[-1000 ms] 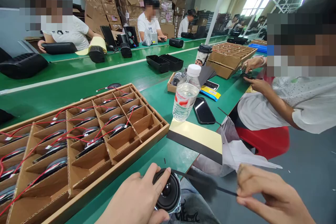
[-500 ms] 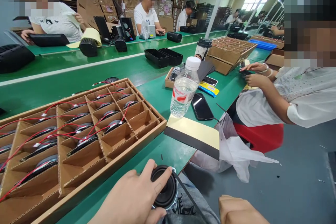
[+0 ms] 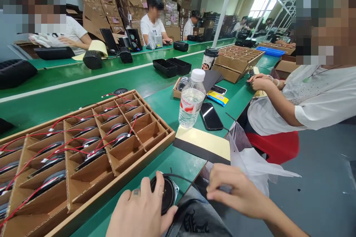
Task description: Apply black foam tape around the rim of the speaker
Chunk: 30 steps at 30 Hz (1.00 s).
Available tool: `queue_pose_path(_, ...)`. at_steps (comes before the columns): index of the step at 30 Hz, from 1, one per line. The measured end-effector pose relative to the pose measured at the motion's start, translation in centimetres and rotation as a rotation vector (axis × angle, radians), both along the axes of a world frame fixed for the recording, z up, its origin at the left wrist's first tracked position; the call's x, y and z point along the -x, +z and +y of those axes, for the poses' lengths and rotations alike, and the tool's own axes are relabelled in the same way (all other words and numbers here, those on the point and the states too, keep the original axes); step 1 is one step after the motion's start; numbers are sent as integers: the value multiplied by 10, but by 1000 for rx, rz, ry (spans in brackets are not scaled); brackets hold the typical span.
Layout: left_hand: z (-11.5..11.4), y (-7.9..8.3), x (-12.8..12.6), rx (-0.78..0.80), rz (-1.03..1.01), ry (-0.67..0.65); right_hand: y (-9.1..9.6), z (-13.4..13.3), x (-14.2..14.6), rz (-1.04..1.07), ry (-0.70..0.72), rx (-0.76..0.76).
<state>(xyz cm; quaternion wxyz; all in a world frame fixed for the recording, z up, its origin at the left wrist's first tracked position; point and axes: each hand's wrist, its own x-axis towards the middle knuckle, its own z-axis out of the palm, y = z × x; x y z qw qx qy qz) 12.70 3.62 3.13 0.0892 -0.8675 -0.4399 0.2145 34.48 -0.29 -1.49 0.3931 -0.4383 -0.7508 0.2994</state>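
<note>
Two hands — left hand (image 3: 139, 207) clamped on a round black speaker (image 3: 164, 194), right hand (image 3: 239, 189) pinching a thin black strip (image 3: 178, 175)

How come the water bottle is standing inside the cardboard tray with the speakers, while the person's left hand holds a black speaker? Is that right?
Not quite. The water bottle stands on the green workbench, beside the cardboard tray, not inside it, as the head view shows. The left hand does hold the black speaker.
</note>
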Motion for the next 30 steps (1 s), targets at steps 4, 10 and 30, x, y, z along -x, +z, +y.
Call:
queue_pose_path(4,16,-4,13,188,-107,109,-11,20,-2,57,-45,24)
queue_pose_path(10,40,-30,47,495,-406,-58,-16,24,0,59,-77,-27)
queue_pose_path(30,29,-32,65,291,-371,-124,-27,35,2,141,-52,42)
